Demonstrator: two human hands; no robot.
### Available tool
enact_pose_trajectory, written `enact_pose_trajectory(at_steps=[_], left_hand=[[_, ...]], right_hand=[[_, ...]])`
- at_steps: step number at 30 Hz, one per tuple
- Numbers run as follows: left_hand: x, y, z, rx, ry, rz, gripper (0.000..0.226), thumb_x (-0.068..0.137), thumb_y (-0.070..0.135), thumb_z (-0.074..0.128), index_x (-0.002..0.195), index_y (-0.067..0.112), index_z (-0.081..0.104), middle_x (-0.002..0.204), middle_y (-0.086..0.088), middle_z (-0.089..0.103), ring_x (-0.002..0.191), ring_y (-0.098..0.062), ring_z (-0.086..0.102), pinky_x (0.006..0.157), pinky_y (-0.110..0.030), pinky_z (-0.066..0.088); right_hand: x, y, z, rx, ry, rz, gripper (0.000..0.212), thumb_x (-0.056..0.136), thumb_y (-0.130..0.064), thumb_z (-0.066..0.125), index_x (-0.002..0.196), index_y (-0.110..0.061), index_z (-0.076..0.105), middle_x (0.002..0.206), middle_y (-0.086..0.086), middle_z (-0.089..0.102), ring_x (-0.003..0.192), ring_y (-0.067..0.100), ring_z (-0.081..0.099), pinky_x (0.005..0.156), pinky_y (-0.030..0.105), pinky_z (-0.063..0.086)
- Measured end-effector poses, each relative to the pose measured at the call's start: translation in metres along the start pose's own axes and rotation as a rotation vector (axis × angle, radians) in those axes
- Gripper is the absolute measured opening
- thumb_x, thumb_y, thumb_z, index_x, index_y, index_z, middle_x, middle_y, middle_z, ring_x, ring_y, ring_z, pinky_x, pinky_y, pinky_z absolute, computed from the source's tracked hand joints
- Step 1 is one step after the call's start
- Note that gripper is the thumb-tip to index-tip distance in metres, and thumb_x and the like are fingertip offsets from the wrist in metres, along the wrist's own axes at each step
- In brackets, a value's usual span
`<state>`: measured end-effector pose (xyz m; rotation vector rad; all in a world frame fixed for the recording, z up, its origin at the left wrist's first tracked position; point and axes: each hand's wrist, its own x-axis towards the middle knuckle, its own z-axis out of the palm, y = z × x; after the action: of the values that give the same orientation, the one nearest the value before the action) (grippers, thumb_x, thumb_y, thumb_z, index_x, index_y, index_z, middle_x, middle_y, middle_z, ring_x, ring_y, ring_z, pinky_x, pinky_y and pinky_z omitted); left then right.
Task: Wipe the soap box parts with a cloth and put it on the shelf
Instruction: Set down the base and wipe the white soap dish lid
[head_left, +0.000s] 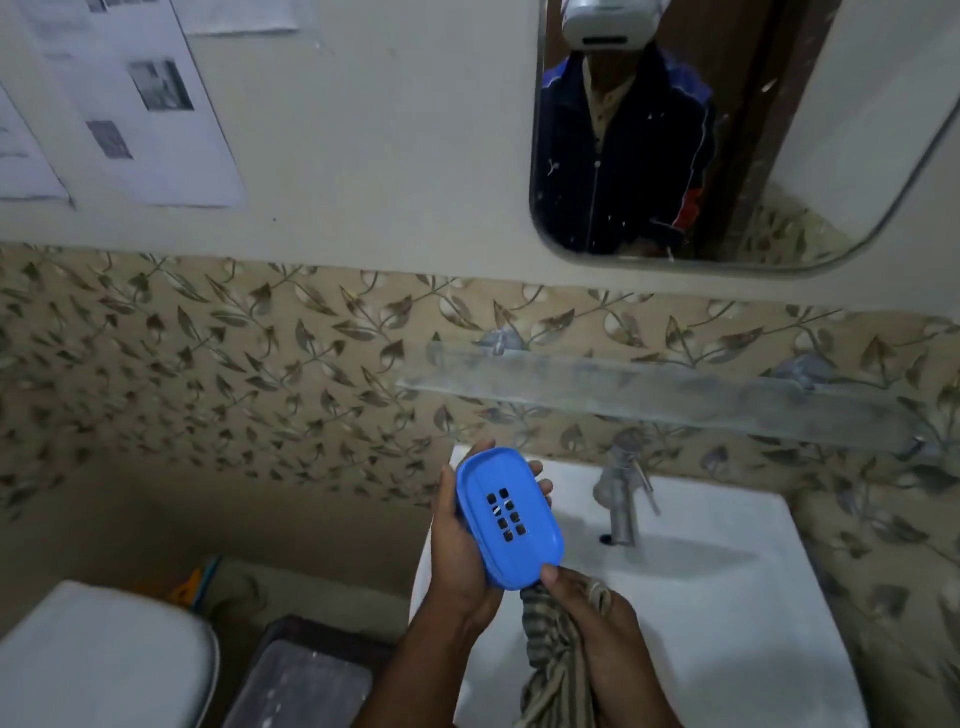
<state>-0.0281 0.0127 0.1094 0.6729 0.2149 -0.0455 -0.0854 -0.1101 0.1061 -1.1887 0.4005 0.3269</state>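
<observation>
We cradle the blue soap box in our left hand, fingers curled round its far edge and thumb along the near side, holding it over the left rim of the sink, holes facing us. Our right hand is closed on the striped cloth, thumb touching the box's lower end. The glass shelf runs along the wall above the tap.
</observation>
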Motion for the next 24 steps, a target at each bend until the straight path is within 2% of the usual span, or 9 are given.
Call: enact_pose_trajectory(at_steps=[3, 6, 7, 13, 17, 21, 24], left_hand=[[0.026, -0.007, -0.023, 0.131, 0.088, -0.019, 0.049, 0.105, 0.04, 0.03, 0.127, 0.015, 0.066, 0.116, -0.016, 0.07, 0.099, -0.031, 0.069, 0.085, -0.045, 0.056], [0.052, -0.014, -0.048, 0.234, 0.185, 0.039, 0.049, 0.106, 0.037, 0.028, 0.134, 0.013, 0.06, 0.134, -0.012, 0.064, 0.128, -0.028, 0.057, 0.114, -0.045, 0.038], [0.06, -0.016, -0.057, 0.243, 0.215, 0.051, 0.05, 0.106, 0.038, 0.027, 0.136, 0.014, 0.059, 0.137, -0.011, 0.063, 0.132, -0.024, 0.054, 0.118, -0.043, 0.032], [0.084, -0.043, -0.091, 0.262, 0.285, 0.08, 0.047, 0.106, 0.039, 0.028, 0.128, 0.018, 0.064, 0.13, -0.005, 0.068, 0.127, -0.017, 0.059, 0.119, -0.039, 0.031], [0.093, -0.052, -0.103, 0.286, 0.313, 0.088, 0.045, 0.107, 0.037, 0.027, 0.121, 0.021, 0.066, 0.126, -0.004, 0.07, 0.13, -0.018, 0.056, 0.12, -0.039, 0.029], [0.099, -0.052, -0.114, 0.292, 0.323, 0.085, 0.045, 0.107, 0.037, 0.026, 0.122, 0.019, 0.065, 0.127, -0.006, 0.069, 0.133, -0.018, 0.053, 0.121, -0.04, 0.026], [0.103, -0.052, -0.121, 0.302, 0.337, 0.085, 0.048, 0.106, 0.038, 0.027, 0.127, 0.016, 0.064, 0.126, -0.005, 0.071, 0.13, -0.016, 0.056, 0.121, -0.04, 0.027]], right_hand=[[0.026, 0.017, -0.01, 0.042, 0.056, 0.044, 0.029, 0.071, -0.022, 0.078, 0.082, 0.004, 0.076, 0.064, 0.024, 0.062, 0.05, 0.026, 0.056, 0.049, 0.029, 0.047], [0.061, 0.033, -0.023, 0.042, 0.169, 0.085, 0.031, 0.076, -0.024, 0.078, 0.084, 0.005, 0.075, 0.064, 0.023, 0.062, 0.048, 0.026, 0.055, 0.049, 0.03, 0.047], [0.074, 0.037, -0.028, 0.055, 0.212, 0.092, 0.03, 0.079, -0.024, 0.077, 0.086, 0.005, 0.074, 0.064, 0.022, 0.062, 0.048, 0.026, 0.056, 0.051, 0.03, 0.047], [0.159, 0.052, -0.038, 0.083, 0.412, 0.069, 0.026, 0.083, -0.02, 0.077, 0.09, 0.004, 0.071, 0.065, 0.017, 0.067, 0.049, 0.025, 0.061, 0.054, 0.032, 0.051], [0.198, 0.067, -0.037, -0.013, 0.487, 0.095, 0.035, 0.075, -0.036, 0.082, 0.08, -0.003, 0.072, 0.065, 0.007, 0.074, 0.061, 0.025, 0.07, 0.071, 0.041, 0.06], [0.208, 0.07, -0.034, -0.013, 0.483, 0.086, 0.028, 0.082, -0.03, 0.077, 0.082, -0.003, 0.07, 0.069, 0.008, 0.073, 0.059, 0.018, 0.068, 0.057, 0.025, 0.051], [0.21, 0.073, -0.035, -0.044, 0.517, 0.102, 0.035, 0.081, -0.037, 0.078, 0.081, -0.003, 0.069, 0.068, 0.007, 0.072, 0.061, 0.019, 0.068, 0.058, 0.026, 0.051]])
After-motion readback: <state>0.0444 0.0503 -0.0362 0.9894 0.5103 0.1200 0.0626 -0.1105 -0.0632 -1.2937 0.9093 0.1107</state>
